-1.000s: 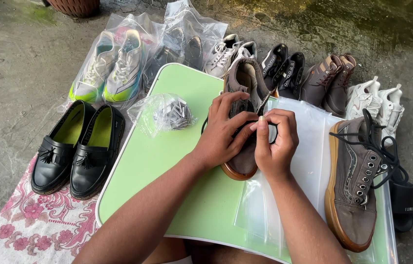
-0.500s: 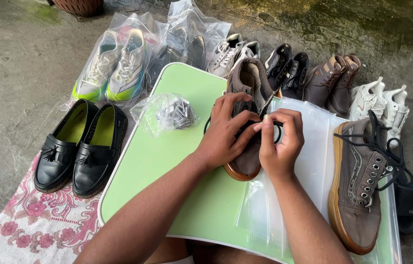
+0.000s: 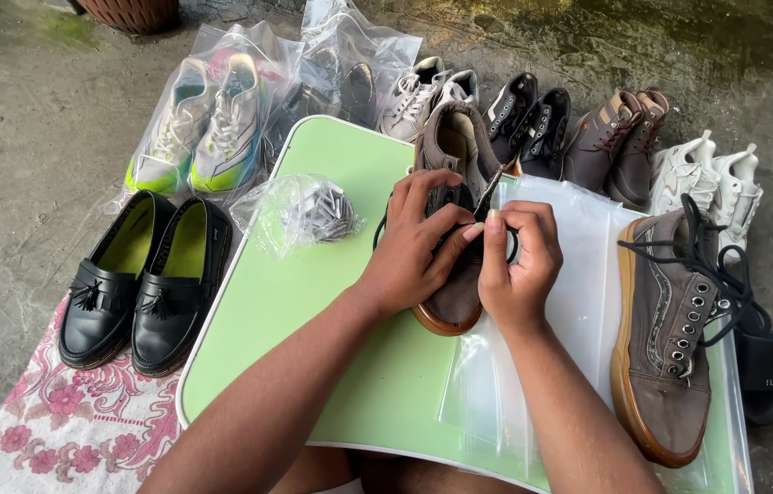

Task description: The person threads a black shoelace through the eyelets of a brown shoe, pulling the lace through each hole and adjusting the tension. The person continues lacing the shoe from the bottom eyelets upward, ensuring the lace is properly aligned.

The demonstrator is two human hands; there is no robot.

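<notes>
Brown suede shoe (image 3: 456, 174), gum sole, lying toe toward the person on the green table (image 3: 313, 302); both hands at work on its lace area

- Left hand (image 3: 414, 247): fingers curled over the top of the shoe, closed around the upper and pinning it to the table; thumb and forefinger meet the other hand at a black lace (image 3: 487, 187)
- Right hand (image 3: 519, 261): fingertips pinched tight on the lace, a black loop showing beside the knuckles; whether the lace tip is already through an eyelet cannot be told, the fingers hide it
- State of work, as judged: lacing of this shoe is under way and unfinished; most of the eyelets are covered by the hands, so the count done is unknown
- Matching shoe (image 3: 665, 338): right of the held shoe, on clear plastic bags (image 3: 579, 274); its black lace runs loose through the upper eyelets and trails off the edge, so it looks only partly laced too
- Small bag of metal bits (image 3: 309, 215): left of the held shoe, on the table, untouched
- Black loafers (image 3: 139, 274): further left, off the table, on a floral cloth (image 3: 66, 430)
- Bagged sneakers (image 3: 203, 123) and other pairs: beyond the held shoe, on the concrete
</notes>
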